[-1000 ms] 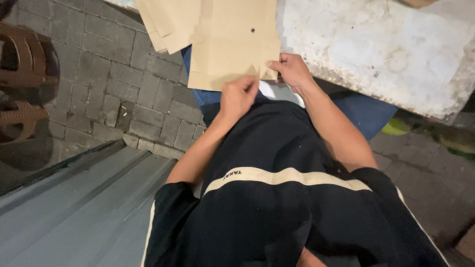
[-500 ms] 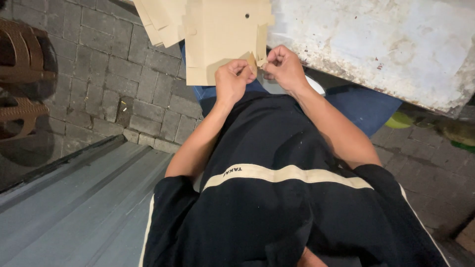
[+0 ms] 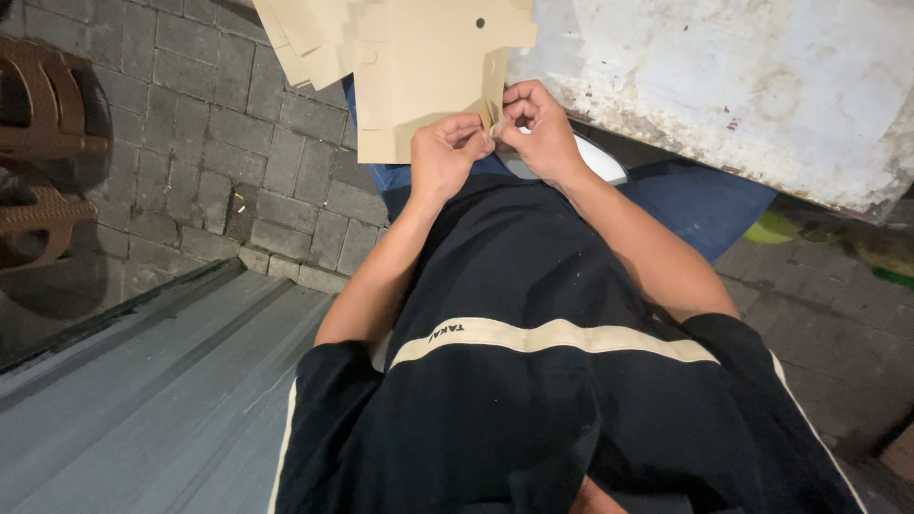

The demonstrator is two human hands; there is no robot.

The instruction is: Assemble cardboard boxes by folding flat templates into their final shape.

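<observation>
Head view. Floor [image 3: 190, 105]: grey paving bricks, dimly lit. Grey ribbed metal sheet [image 3: 124, 400] at lower left. Brown plastic chairs [image 3: 43, 143] at left edge. Table [image 3: 743, 86]: white, worn top with rust-stained edge, at upper right.

Cardboard [image 3: 428, 67]: flat tan die-cut sheets in a loose stack, overhanging the table's left end; the top sheet has one small round hole and a narrow flap along its lower right edge.

Left hand [image 3: 446, 157] and right hand [image 3: 538, 128] meet at that lower right edge, just below the stack. Both are closed in a fingertip pinch on the flap, thumbs facing each other, nearly touching. The person wears a black shirt [image 3: 533, 381] with a cream stripe.
</observation>
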